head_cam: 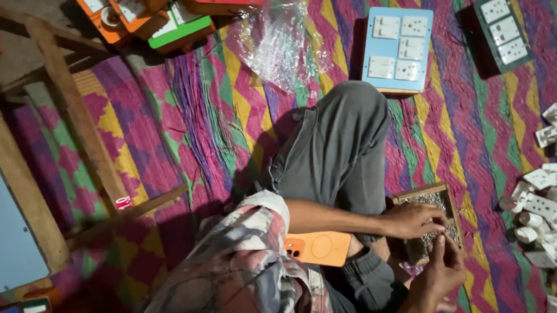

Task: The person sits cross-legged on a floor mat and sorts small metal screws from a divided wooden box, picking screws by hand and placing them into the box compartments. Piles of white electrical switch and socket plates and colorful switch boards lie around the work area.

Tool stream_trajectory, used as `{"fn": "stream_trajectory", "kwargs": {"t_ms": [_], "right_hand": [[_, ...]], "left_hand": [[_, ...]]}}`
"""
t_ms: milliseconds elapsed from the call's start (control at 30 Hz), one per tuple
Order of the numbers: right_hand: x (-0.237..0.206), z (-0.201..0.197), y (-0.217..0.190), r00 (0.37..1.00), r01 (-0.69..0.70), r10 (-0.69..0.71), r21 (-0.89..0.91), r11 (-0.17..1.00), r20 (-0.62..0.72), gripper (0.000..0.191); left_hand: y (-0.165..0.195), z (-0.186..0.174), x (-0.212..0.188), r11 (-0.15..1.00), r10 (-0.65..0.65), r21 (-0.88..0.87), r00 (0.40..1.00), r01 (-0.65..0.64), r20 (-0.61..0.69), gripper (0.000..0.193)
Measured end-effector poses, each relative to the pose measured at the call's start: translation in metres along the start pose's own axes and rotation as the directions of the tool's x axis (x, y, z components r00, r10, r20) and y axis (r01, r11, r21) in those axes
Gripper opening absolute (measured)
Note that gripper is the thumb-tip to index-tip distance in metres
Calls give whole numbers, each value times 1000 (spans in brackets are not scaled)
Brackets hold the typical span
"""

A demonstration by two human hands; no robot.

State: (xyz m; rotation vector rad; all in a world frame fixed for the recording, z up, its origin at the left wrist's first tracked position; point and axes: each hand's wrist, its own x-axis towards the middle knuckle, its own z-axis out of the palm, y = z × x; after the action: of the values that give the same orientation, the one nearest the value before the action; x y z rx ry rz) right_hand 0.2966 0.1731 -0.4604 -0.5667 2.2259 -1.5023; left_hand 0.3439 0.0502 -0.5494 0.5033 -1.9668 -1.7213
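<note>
— What do we have closest to us?

— An orange smartphone with a round ring on its back (317, 247) lies on our lap, against the grey trouser leg (338, 146). Just past it, at about three o'clock, both our hands meet over a small wooden tray filled with tiny dark screws (441, 196).

— How are the hands set?

— Our left hand (413, 220) lies palm down on the tray with its fingers bent into the screws. We cannot tell if they have pinched one. Our right hand (444, 269) is at the tray's near edge, at five o'clock from it, with fingers curled upward. What it holds, if anything, is hidden.

— And how much looks finished?

— We judge it a mixed picture. At three o'clock, beyond the tray, a heap of loose white plastic switch and socket parts (549, 199) is still unmounted on the zigzag woven mat (480, 121). Farther out, at twelve o'clock, a light-blue board fitted with white switches and sockets (398, 46) looks complete, and so does a dark-green board with white sockets (503, 32) at one o'clock.

— Anything else far off?

— A crumpled clear plastic bag (277, 44) lies at eleven o'clock, and boxes in orange, green and red (166, 11) lie at ten.
</note>
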Motion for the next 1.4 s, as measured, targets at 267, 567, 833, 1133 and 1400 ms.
{"fn": "stream_trajectory", "kwargs": {"t_ms": [267, 567, 833, 1133, 1400], "right_hand": [[1, -1, 4, 921, -341, 386, 377, 861, -48, 25], [-16, 0, -7, 933, -276, 349, 460, 844, -81, 23], [-17, 6, -30, 976, -84, 106, 120, 989, -191, 20], [-25, 12, -3, 973, 29, 24, 224, 974, -229, 15], [-20, 16, 9, 981, -28, 59, 167, 985, -182, 12]], "left_hand": [[37, -21, -10, 977, -151, -138, 984, 163, 94, 24], [88, -28, -15, 982, -148, -107, 988, 153, 53, 16], [89, -27, -15, 973, -105, -192, 988, 126, 115, 18], [34, -19, -25, 767, -249, -504, 908, 397, 336, 19], [23, -20, -27, 797, -205, -494, 925, 348, 322, 17]]}}
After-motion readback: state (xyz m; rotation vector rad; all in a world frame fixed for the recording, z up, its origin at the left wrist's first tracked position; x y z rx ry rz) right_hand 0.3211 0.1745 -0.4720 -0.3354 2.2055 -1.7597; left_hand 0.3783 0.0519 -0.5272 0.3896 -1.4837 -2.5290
